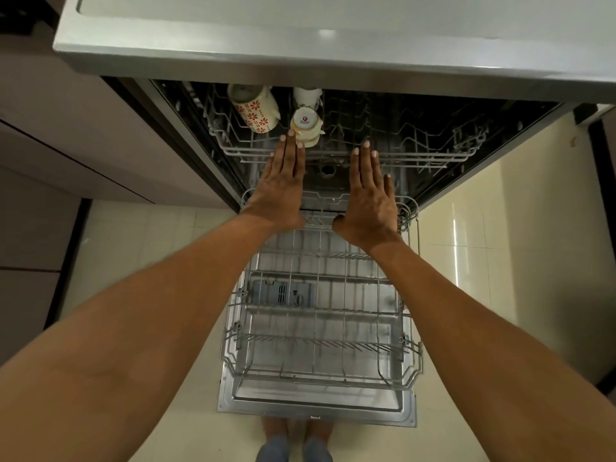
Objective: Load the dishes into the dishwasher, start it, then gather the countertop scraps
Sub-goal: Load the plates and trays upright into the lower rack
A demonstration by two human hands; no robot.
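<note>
The dishwasher stands open below me, its door (320, 408) folded down flat. The lower rack (320, 341) is pulled out over the door and holds nothing. In the upper rack (416, 155) sit a mug with red flowers (255, 111), an upturned cream cup (305, 126) and a white cup (307, 94) behind it. My left hand (283, 185) reaches forward with straight fingers, its fingertips at the upper rack's front edge beside the cream cup. My right hand (370, 195) lies flat alongside, fingers straight toward the same front edge.
The grey countertop edge (300, 58) overhangs the dishwasher. Brown cabinet fronts (66, 145) flank the left side. Cream floor tiles (483, 228) lie on both sides of the door. A detergent dispenser (283, 293) shows through the lower rack. My feet (295, 441) stand at the door's front edge.
</note>
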